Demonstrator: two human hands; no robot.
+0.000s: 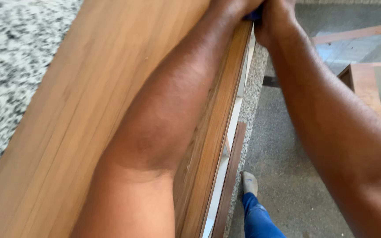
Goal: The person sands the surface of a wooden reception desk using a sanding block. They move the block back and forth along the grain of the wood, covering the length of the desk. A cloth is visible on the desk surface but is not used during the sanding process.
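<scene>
Head view, single frame. Both forearms reach forward and meet at the top edge of the picture. Left hand lies along the top of a long wooden panel, with the forearm resting over the panel's upper edge; only the wrist and the back of the hand show, so whether its grip is clenched or released cannot be told. Right hand sits just beside the left, touching or nearly touching it, at the far end of the same panel edge. A small dark blue object shows between the two hands; which hand grasps it cannot be told, and the right grip is likewise cut off by the frame. The panel runs diagonally from lower left to upper middle, wood-grain face up, with a darker brown edge strip and a white layer below that strip. To the left, a speckled grey-and-white stone worktop. Below right, a speckled grey floor. On the floor, one foot in a pale sock with a blue trouser leg. Upper right, another wooden piece stands apart from the panel.
</scene>
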